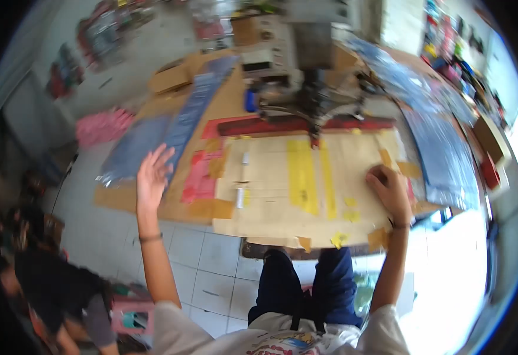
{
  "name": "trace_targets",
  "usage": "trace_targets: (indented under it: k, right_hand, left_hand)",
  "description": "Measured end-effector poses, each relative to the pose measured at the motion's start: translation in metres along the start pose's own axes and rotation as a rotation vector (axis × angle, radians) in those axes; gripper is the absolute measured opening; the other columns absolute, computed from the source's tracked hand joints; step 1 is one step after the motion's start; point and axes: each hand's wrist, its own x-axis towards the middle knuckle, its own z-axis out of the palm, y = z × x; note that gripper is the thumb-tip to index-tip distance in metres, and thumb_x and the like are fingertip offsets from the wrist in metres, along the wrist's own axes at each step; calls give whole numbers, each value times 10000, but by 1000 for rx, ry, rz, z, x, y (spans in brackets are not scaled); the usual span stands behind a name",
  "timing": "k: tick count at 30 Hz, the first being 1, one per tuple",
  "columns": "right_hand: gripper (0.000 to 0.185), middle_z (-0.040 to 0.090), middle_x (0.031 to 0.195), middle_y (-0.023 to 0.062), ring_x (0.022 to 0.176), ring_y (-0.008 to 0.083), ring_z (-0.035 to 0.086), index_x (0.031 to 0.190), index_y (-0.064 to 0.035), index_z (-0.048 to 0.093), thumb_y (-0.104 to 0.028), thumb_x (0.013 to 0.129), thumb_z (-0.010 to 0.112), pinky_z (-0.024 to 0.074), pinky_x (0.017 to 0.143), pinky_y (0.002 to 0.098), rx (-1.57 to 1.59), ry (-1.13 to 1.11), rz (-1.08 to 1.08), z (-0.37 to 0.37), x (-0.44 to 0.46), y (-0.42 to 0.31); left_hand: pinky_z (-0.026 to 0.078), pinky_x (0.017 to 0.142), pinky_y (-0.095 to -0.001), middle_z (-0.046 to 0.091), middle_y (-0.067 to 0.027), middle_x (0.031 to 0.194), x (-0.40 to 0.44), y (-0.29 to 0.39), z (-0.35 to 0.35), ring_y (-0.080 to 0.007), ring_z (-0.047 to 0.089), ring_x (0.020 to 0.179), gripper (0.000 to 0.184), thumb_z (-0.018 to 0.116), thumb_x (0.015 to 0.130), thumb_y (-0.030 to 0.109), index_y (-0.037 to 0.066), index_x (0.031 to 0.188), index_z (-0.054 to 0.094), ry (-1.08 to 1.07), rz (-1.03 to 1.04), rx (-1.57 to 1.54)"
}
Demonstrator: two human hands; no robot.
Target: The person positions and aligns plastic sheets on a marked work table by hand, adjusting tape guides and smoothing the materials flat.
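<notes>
My left hand [154, 173] is raised over the left side of the table, its fingers apart and nothing in them. It is nearest to the flat blue plastic-wrapped packs [197, 103]. My right hand [391, 190] rests on the right part of a tan board [265, 219], fingers loosely bent, thumb apart from them; no held object shows. Yellow strips [302, 177] and brown tape patches mark the board, and two small white pieces [239, 198] sit on its left part. Behind it stands a machine [313, 89] with a long red-edged bar [359, 123] across the board's far edge.
More blue plastic-wrapped packs [442, 157] lie on the right. A cardboard box [170, 77] sits at the back left. Pink material [104, 126] is beyond the table's left edge. Another person [58, 290] bends down at the lower left, near a pink crate [132, 316].
</notes>
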Motion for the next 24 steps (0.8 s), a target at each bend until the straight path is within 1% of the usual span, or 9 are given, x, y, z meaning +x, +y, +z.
trace_targets:
  k: [4, 6, 10, 12, 13, 16, 17, 20, 24]
  right_hand:
    - [213, 725, 830, 126, 738, 221, 684, 1019, -22, 710, -211, 927, 676, 525, 702, 349, 49, -72, -55, -2, -1, 5]
    - [210, 713, 829, 136, 768, 236, 696, 1020, -27, 715, -209, 924, 673, 533, 724, 363, 18, -96, -30, -3, -2, 8]
    - [196, 720, 848, 147, 795, 279, 707, 991, -27, 712, -201, 907, 678, 541, 735, 389, 44, -30, -153, 5, -2, 21]
    - [182, 716, 845, 141, 786, 276, 701, 983, -31, 709, -195, 912, 681, 538, 725, 382, 33, -29, -188, 1, 0, 22]
    - [170, 712, 841, 133, 775, 264, 695, 983, -34, 706, -190, 919, 683, 534, 714, 372, 25, -38, -196, 1, -1, 22]
    - [165, 715, 859, 123, 783, 248, 696, 991, -42, 708, -194, 929, 686, 534, 705, 372, 1, -63, -242, 2, 1, 25]
    - [171, 720, 872, 123, 794, 250, 699, 998, -46, 711, -202, 932, 684, 537, 711, 374, -14, -82, -261, 2, 1, 24]
    - [195, 737, 906, 110, 819, 240, 710, 1036, -62, 722, -228, 946, 672, 547, 735, 376, -38, -292, -252, -15, 8, 26]
    - [230, 770, 972, 67, 874, 186, 732, 1128, -102, 734, -243, 970, 643, 578, 803, 349, -122, -421, -251, -76, 63, 40]
  left_hand:
    - [468, 525, -229, 633, -42, 809, -89, -66, 97, -112, 608, 655, 345, 559, 1049, 288, -5, 1216, 631, -297, -19, 602]
    - [460, 549, -219, 689, -21, 859, -138, -126, 141, -33, 539, 633, 166, 641, 998, 121, -4, 1082, 710, -436, 121, 584]
    - [519, 675, -258, 731, -79, 798, -209, -197, 196, -124, 648, 691, 166, 705, 966, 164, 15, 1023, 752, -1078, -115, 703]
    - [546, 683, -308, 727, -122, 811, -234, -240, 191, -203, 699, 705, 215, 733, 941, 206, 29, 1063, 742, -1082, -47, 929]
    - [561, 757, -362, 726, -165, 908, -237, -252, 187, -288, 721, 830, 241, 707, 951, 214, 49, 1126, 727, -1078, -286, 949]
    - [518, 905, -434, 681, -190, 1174, -256, -329, 115, -351, 650, 1077, 238, 712, 939, 220, 67, 1122, 716, -952, -134, 1143]
    - [417, 1074, -499, 553, -198, 1426, -261, -344, 81, -408, 480, 1347, 302, 707, 941, 239, 90, 1203, 705, -978, -95, 1430]
    - [322, 1171, -529, 446, -231, 1534, -273, -331, 59, -445, 327, 1466, 385, 704, 945, 282, 115, 1291, 678, -807, -112, 1520]
    - [328, 1186, -512, 351, -309, 1572, -268, -358, 35, -503, 327, 1455, 512, 699, 938, 381, 153, 1388, 614, -579, -116, 1186]
